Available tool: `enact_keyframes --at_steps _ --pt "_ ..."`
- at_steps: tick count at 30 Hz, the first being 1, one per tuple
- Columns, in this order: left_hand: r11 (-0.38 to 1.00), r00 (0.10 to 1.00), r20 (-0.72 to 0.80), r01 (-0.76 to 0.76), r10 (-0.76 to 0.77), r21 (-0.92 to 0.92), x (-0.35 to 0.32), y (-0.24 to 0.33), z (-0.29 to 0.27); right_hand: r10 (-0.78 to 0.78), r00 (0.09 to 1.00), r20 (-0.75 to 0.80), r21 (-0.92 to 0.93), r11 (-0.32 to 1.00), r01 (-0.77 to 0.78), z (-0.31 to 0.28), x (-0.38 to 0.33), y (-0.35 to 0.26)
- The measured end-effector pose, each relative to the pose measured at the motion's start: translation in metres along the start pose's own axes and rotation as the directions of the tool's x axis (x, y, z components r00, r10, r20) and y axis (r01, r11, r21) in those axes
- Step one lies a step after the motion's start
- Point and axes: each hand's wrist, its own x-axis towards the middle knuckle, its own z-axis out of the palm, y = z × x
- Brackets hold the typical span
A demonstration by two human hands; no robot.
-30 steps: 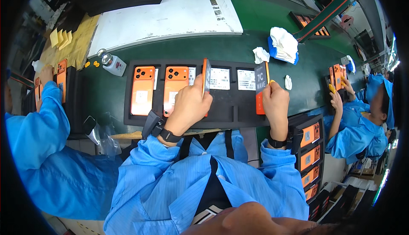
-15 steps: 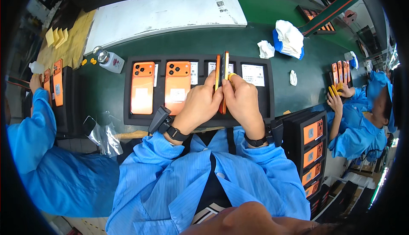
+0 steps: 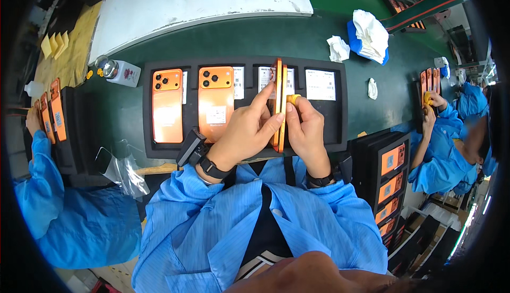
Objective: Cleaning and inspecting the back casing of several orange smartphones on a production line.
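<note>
Two hands: both are raised over the middle of a black foam tray (image 3: 340, 107) and are closed on one pair of thin orange phone parts
Held parts: two orange phones (image 3: 279, 101) are seen edge-on, upright and pressed face to face, above the tray's third compartment
Left hand (image 3: 247, 131): the parts are grasped from the left, with fingers curled round the near edge and the index finger laid along the side; a black watch is worn on the wrist
Right hand (image 3: 305, 128): the parts are grasped from the right, with the thumb set against the edge; a small yellow piece (image 3: 293, 99) is pinched at the fingertips, touching the parts
Tray contents: an orange phone (image 3: 167, 106) is laid back up in the leftmost compartment, and a second orange phone (image 3: 215, 101) in the one beside it; a white label card (image 3: 320, 84) is seen in the rightmost compartment
Table: a green belt (image 3: 239, 40) is spread under the tray, with a small clear bottle (image 3: 118, 72) near the tray's left corner and a white cloth on a blue holder (image 3: 369, 30) well beyond its right corner
Neighbours: a person's hand (image 3: 433, 101) on the right is closed on upright orange phones; a blue sleeve (image 3: 42, 186) is seen on the left beside a rack of orange phones (image 3: 53, 115)
</note>
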Motion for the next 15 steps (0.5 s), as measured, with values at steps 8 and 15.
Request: enact_keyframes --at_steps 8,15 --pt "0.995 0.997 -0.030 -0.065 0.068 0.082 0.005 -0.011 -0.001 -0.093 0.995 -0.020 -0.022 0.995 0.093 0.006 0.003 0.010" --pt "0.979 0.994 0.031 -0.105 0.101 0.174 0.002 -0.009 0.002 -0.104 0.995 0.008 -0.011 0.994 0.105 0.003 0.007 0.009"
